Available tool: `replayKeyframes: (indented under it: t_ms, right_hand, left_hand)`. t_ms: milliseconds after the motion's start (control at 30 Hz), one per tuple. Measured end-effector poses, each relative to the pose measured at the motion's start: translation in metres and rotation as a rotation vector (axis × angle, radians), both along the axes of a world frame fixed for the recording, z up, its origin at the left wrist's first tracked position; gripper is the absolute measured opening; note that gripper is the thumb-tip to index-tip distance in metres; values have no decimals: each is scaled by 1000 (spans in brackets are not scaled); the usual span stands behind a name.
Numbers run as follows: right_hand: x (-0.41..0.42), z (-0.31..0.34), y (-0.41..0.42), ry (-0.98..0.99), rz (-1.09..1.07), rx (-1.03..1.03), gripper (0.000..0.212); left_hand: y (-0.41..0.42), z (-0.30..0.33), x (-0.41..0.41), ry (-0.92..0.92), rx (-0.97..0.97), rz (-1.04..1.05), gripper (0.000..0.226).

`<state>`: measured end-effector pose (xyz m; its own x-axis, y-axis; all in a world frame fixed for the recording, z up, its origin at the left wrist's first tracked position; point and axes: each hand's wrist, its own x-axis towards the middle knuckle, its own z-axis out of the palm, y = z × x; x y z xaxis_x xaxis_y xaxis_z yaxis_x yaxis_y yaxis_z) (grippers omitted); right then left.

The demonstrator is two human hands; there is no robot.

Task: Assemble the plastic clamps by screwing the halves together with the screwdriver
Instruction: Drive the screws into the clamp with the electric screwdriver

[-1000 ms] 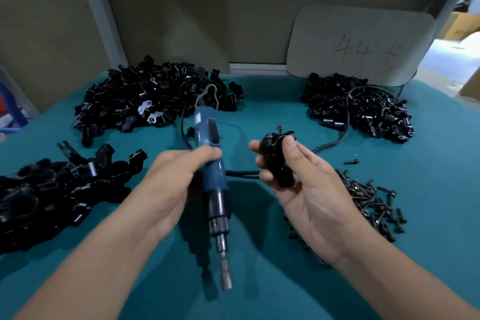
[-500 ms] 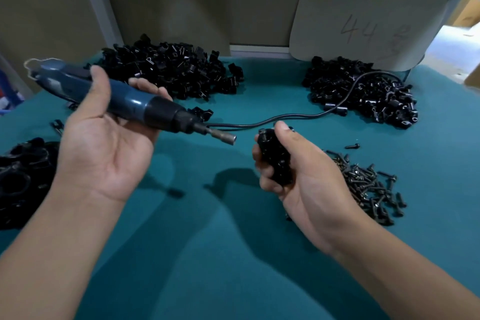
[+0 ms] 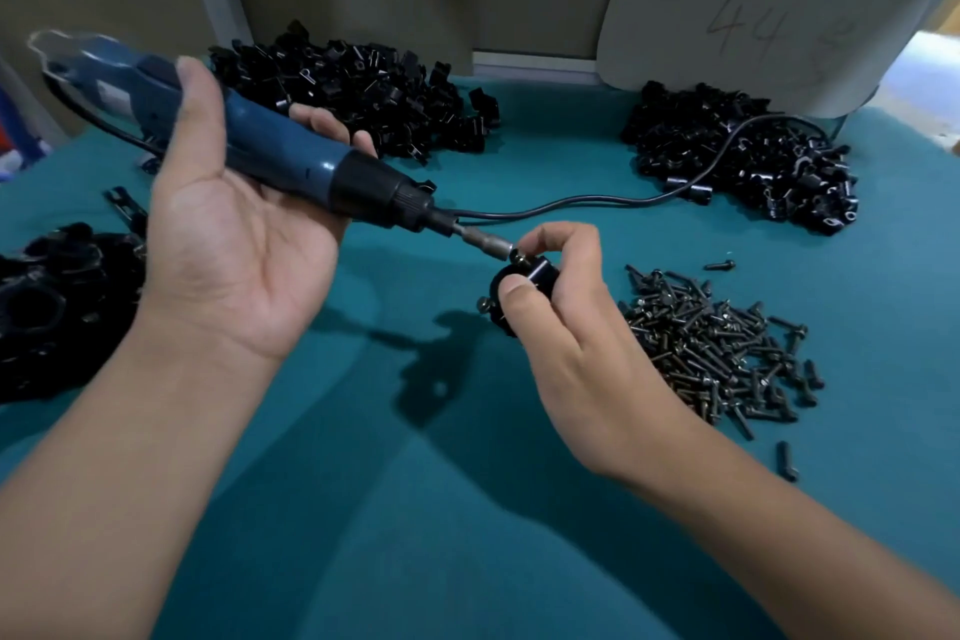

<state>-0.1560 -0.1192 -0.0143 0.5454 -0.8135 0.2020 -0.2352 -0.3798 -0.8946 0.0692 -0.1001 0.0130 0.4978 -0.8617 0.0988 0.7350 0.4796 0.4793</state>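
Left hand (image 3: 228, 244) wraps screwdriver (image 3: 291, 156), bit at screw on clamp (image 3: 524, 283). Right hand (image 3: 566, 327) pinches clamp above cloth (image 3: 467, 535), beside screws (image 3: 717, 343). Clamp likely light, stiff, smooth; best held by sides, clear of screw heads.

Teal table (image 3: 467, 509), clamp-part piles (image 3: 363, 104), screw pile (image 3: 711, 343), cable (image 3: 571, 205)

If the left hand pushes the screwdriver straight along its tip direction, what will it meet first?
Most likely the screw head on top of the clamp held by the right hand: the tip of the screwdriver in the left hand looks practically against it already.
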Motion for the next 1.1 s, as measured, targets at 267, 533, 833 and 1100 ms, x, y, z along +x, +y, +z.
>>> replayKeyframes:
  t_ms: [267, 533, 833, 1100]
  right_hand:
    - [4, -7, -3, 316, -138, -333, 24]
    - [10, -10, -4, 436, -297, -604, 37]
    - [10, -14, -6, 432, -284, -541, 35]
    - [9, -13, -6, 408, -266, -516, 34]
  left_hand:
    - [-1, 2, -1, -108, 17, 32, 54]
    - [2, 5, -9, -183, 22, 94, 48]
    - [4, 5, -24, -103, 94, 149, 38]
    - [5, 5, -23, -110, 69, 126, 35]
